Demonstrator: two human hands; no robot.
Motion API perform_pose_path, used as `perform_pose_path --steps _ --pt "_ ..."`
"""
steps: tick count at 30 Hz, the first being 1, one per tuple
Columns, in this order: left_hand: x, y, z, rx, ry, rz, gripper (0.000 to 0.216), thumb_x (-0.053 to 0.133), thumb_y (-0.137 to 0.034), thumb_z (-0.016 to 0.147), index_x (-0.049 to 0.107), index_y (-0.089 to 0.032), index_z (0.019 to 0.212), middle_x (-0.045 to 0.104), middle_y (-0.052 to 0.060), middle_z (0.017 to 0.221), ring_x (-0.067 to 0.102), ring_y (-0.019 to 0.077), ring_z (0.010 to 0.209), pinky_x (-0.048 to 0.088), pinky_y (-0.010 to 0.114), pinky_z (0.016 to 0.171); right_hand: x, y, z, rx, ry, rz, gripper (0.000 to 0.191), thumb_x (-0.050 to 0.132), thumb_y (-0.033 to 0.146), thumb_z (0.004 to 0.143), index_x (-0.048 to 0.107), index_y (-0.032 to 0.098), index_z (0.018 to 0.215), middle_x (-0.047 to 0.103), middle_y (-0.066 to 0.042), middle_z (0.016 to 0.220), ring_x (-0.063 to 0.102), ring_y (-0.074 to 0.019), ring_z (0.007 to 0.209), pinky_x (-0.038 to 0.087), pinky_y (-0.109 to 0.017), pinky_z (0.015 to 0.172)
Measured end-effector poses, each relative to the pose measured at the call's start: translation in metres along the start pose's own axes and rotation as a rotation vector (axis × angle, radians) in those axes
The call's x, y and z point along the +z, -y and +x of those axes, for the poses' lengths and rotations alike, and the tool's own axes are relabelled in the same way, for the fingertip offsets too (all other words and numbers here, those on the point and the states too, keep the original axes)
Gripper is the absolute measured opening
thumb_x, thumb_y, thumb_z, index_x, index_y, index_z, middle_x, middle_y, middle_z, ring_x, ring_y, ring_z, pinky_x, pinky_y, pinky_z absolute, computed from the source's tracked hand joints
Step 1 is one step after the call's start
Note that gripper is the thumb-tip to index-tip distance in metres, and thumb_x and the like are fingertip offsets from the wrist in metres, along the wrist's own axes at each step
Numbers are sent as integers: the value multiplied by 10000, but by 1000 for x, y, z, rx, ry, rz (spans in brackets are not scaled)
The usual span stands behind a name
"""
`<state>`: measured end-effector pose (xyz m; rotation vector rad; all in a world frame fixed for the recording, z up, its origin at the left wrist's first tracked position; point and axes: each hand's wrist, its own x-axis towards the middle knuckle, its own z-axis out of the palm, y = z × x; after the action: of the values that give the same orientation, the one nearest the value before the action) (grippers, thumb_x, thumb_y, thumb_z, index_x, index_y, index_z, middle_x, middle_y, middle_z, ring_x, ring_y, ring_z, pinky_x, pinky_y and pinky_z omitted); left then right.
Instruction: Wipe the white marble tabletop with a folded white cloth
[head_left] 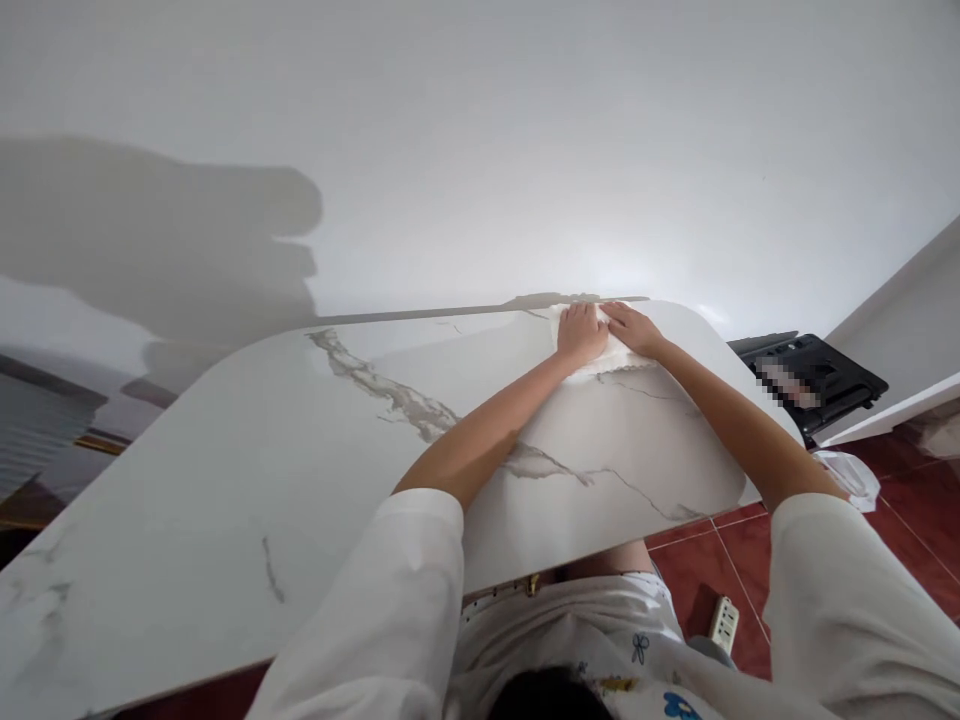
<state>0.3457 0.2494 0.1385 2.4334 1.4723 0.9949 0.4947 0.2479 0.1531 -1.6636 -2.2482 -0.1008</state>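
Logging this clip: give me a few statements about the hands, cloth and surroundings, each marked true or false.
1. The left hand and right hand are both on the white cloth. True.
2. The tabletop is solid black. False: the tabletop is white with grey veining.
3. A power strip shows against the red tiled floor. True.
4. The cloth is at the edge nearest the person. False: it lies by the far edge, near the wall.
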Motion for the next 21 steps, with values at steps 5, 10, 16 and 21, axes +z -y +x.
perform_pose_path --steps 5,10,16,21 --pt "7 23 38 -87 -66 25 356 403 -249 885 576 -93 1153 602 176 1236 485 280 1230 318 380 1062 10 -7 49 98 -3 4 472 378 355 915 563 208 1323 560 -31 1391 509 -265 1266 383 -396 1068" --pt "11 36 61 -125 31 56 368 365 -325 902 667 -151 1024 694 133 1080 607 283 1057 411 383 948 16 -11 73 154 33 -72 396 324 329 923 676 209 1057 693 -88 1158 613 -304 1060 471 -417 888" --pt "9 32 56 -100 17 57 381 368 -318 901 646 -125 1075 663 157 1143 573 283 1112 381 389 982 17 -16 70 67 33 -49 431 286 325 942 642 213 1158 644 -63 1269 568 -281 1159 432 -421 982" --pt "3 22 29 -45 -13 51 349 385 -253 892 569 -114 1154 585 183 1244 475 288 1220 299 404 1062 16 -10 47 -47 15 -88 528 266 314 951 463 113 1398 450 -89 1481 362 -252 1385 268 -424 1158"
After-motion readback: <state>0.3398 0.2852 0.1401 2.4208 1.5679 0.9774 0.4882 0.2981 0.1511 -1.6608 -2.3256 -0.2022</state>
